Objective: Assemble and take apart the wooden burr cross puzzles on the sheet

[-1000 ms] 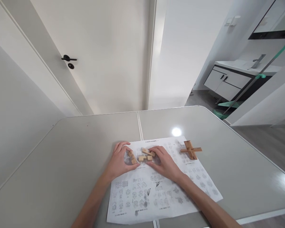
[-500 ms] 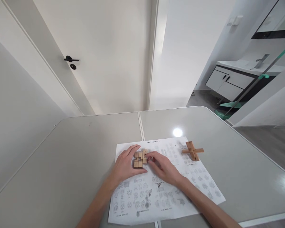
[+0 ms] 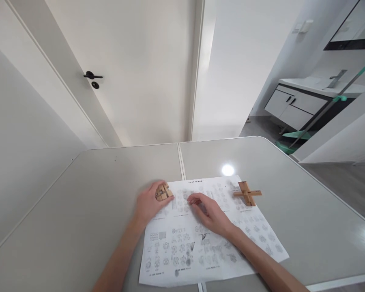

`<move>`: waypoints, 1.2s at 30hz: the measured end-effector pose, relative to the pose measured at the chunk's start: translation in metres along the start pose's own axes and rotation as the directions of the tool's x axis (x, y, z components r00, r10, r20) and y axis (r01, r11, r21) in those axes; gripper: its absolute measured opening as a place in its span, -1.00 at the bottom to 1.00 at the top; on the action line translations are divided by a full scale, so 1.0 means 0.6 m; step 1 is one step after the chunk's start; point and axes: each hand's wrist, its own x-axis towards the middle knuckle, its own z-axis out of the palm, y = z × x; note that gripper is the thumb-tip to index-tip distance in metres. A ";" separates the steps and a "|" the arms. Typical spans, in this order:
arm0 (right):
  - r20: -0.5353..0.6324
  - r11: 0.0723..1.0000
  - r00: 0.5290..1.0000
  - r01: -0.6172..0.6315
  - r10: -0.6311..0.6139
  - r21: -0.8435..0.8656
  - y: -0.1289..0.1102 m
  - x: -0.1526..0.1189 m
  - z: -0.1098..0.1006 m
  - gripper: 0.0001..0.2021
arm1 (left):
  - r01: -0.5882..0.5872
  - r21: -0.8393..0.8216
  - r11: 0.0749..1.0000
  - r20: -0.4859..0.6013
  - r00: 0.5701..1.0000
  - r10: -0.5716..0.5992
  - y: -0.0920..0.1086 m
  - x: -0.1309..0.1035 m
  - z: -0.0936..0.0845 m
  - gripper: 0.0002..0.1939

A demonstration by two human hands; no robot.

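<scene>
My left hand (image 3: 149, 202) is closed around a small wooden block puzzle (image 3: 163, 192), thumb on the near side and fingers on the far side, at the upper left corner of a printed instruction sheet (image 3: 207, 259). My right hand (image 3: 209, 211) rests over the middle of the sheet, fingers curled and thumb slightly apart from them; I see nothing between them. At the sheet's right edge lies a cross-shaped wooden puzzle (image 3: 247, 193), apart from both hands.
The grey table (image 3: 88, 215) has a seam running from its far edge under the sheet. Behind stands a white door with a black handle (image 3: 93, 76). To the right, a sink cabinet (image 3: 295, 101) and a green-handled pole (image 3: 337, 98) stand beyond the table.
My left hand has carried the block puzzle leftward and slightly away, turning it. My right hand has let go of the puzzle and stays in about the same place.
</scene>
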 end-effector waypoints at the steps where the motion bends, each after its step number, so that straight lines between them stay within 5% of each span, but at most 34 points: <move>1: -0.006 1.000 1.000 -0.001 0.001 -0.006 0.000 0.000 0.000 -0.78 | 0.044 0.037 0.998 -0.036 0.998 -0.042 -0.005 0.002 -0.003 -0.47; 4: -0.021 1.000 1.000 -0.002 0.002 -0.019 -0.001 0.001 0.000 -0.80 | 0.089 0.106 0.990 -0.090 0.993 -0.080 -0.011 0.003 -0.008 -0.50; 9: -0.050 0.999 0.999 -0.012 0.010 -0.042 0.002 0.000 0.000 -0.82 | 0.039 0.204 0.978 -0.269 0.963 0.018 0.008 -0.003 -0.007 -0.44; 12: -0.076 0.998 0.997 -0.023 0.019 -0.050 0.008 0.000 0.002 -0.82 | -0.042 0.103 0.994 -0.369 0.926 0.078 0.022 -0.009 -0.005 -0.66; 16: -0.081 0.997 0.997 -0.025 0.019 -0.073 0.013 0.001 0.007 -0.80 | -0.272 -0.152 0.950 -0.179 0.953 0.245 0.042 -0.025 0.009 -0.85; 20: -0.085 0.996 0.996 -0.043 0.036 -0.081 0.015 0.002 0.008 -0.78 | -0.460 -0.172 0.871 0.071 0.876 0.477 0.059 -0.040 0.025 -0.80; 27: -0.055 0.993 0.996 -0.077 0.072 -0.094 0.011 0.001 0.006 -0.79 | -0.456 -0.126 0.881 0.196 0.859 0.472 0.062 -0.051 0.037 -0.78; 36: -0.054 0.987 0.992 -0.122 0.116 -0.103 0.013 0.004 0.009 -0.76 | -0.373 -0.169 0.912 0.215 0.889 0.404 0.065 -0.055 0.045 -0.80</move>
